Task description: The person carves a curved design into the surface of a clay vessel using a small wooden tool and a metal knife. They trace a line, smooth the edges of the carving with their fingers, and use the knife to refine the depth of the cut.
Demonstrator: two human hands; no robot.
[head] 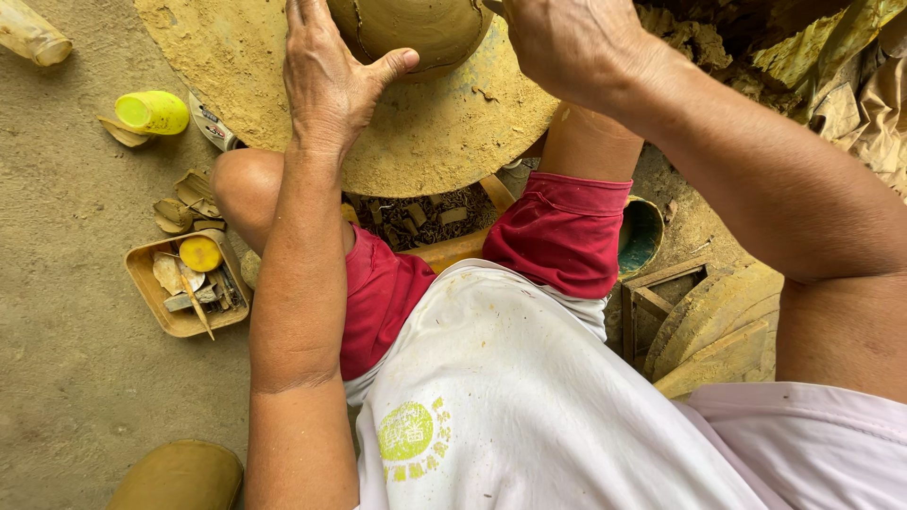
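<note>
Clay pot on the wheel, both hands on it, walls already up.

Left of the knee: yellow cup and a tray of tools on the floor. Left hand lies open, flat against the pot, centred on the round disc. Right hand at the rim, grip unclear. Body looks formed; rim out of view, finish undeterminable.

Clay pot: damp, matt tan clay with a smooth wall, standing on a round wheel disc coated in a rough, crumbly crust of dried clay. Left hand and right hand: bare skin against the pot's surface. Wooden tray of clay-smeared tools, glossy yellow plastic cup, soft red cloth shorts and matt white cloth shirt; floor of dull, dusty packed earth.
</note>
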